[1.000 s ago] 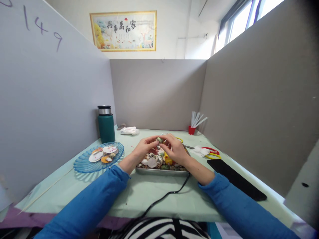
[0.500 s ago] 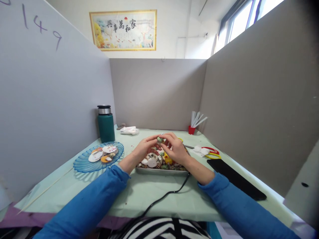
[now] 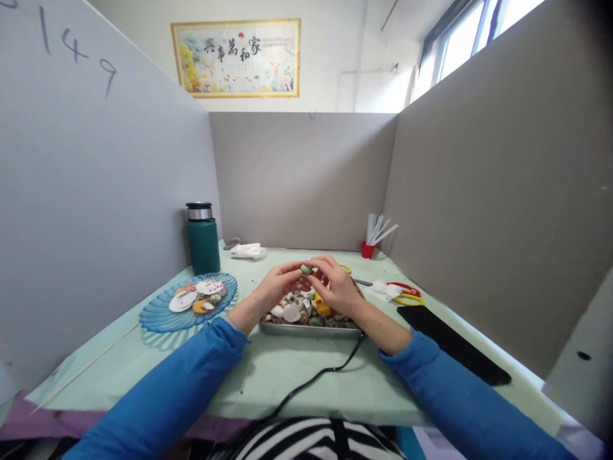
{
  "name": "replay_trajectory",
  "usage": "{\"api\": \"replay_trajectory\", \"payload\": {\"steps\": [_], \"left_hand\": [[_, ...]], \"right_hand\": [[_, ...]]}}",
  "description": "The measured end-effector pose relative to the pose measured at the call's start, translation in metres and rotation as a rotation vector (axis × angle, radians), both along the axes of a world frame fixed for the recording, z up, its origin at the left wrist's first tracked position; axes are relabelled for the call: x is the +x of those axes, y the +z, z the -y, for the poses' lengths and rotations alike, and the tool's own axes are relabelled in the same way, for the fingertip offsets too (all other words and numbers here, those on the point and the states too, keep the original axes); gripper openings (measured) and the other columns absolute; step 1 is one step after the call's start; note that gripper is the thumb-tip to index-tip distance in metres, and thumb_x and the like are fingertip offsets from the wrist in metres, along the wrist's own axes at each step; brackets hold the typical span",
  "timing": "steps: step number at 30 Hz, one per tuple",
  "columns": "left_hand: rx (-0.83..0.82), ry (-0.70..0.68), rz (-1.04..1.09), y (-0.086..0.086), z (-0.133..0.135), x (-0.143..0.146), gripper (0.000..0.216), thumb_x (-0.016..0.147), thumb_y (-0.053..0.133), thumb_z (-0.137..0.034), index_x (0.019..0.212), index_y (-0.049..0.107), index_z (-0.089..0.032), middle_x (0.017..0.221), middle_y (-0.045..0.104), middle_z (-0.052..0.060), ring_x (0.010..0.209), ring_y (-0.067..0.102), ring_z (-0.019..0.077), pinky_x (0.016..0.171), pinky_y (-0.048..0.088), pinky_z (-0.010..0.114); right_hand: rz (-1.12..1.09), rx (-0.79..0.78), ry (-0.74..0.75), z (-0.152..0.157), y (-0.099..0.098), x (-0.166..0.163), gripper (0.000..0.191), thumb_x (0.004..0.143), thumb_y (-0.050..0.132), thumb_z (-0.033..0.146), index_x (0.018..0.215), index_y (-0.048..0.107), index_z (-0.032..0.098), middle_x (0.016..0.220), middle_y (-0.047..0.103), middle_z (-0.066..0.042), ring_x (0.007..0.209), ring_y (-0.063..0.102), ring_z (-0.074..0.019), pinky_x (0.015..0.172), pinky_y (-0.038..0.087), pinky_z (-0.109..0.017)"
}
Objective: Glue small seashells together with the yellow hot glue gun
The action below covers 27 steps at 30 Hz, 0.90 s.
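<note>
A small greenish shell or stone [image 3: 306, 270] is pinched between my two hands, above a metal tray [image 3: 311, 330]. My left hand [image 3: 278, 284] grips it from the left with its fingertips. From the right, the thumb and fingers of my right hand [image 3: 335, 284] close on it. In the tray lie many shells [image 3: 291, 312], pebbles and a yellow object [image 3: 322, 305] partly under my right hand. My hands and wrists hide the tray's sides and much of its far part.
A blue glass plate [image 3: 153, 316] with decorated shells stands left, by a green bottle [image 3: 204, 246]. Right are scissors [image 3: 409, 297], white tissue [image 3: 384, 291], a black flat slab [image 3: 453, 345] and a red cup [image 3: 368, 250] of white sticks. A black cable [image 3: 320, 372] crosses the front.
The greenish piece has turned slightly between my fingertips, and my left fingers are a little closer together. Both hands stay in nearly the same place above the tray.
</note>
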<state>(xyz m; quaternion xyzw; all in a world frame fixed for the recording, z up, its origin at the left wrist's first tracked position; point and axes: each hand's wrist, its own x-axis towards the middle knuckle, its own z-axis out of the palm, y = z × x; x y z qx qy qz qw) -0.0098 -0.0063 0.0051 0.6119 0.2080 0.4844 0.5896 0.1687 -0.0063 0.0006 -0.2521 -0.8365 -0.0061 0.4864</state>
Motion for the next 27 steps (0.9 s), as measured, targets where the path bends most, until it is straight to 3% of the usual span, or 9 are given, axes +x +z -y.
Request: {"api": "replay_trajectory", "payload": {"steps": [13,27], "left_hand": [[0.012,0.004,-0.005,-0.0014,-0.0023,-0.0011,0.036,0.074,0.069,-0.029,0.107,0.066,-0.012,0.093,0.067,0.011,0.076,0.062,0.0155,0.083,0.047,0.035],[0.063,0.064,-0.107,0.0000,0.0016,0.0016,0.043,0.072,0.071,-0.038,0.106,0.065,-0.012,0.073,0.063,0.004,0.061,0.058,0.0117,0.067,0.048,0.027]], "right_hand": [[0.002,-0.005,0.011,-0.0031,-0.0021,0.0010,0.029,0.086,0.051,0.020,0.115,0.055,0.022,0.105,0.053,-0.008,0.076,0.056,-0.0139,0.069,0.048,-0.027],[-0.037,-0.069,-0.022,-0.0057,0.0008,0.0021,0.020,0.091,0.047,0.027,0.106,0.058,0.020,0.094,0.060,-0.006,0.078,0.057,-0.0159,0.072,0.046,-0.029]]}}
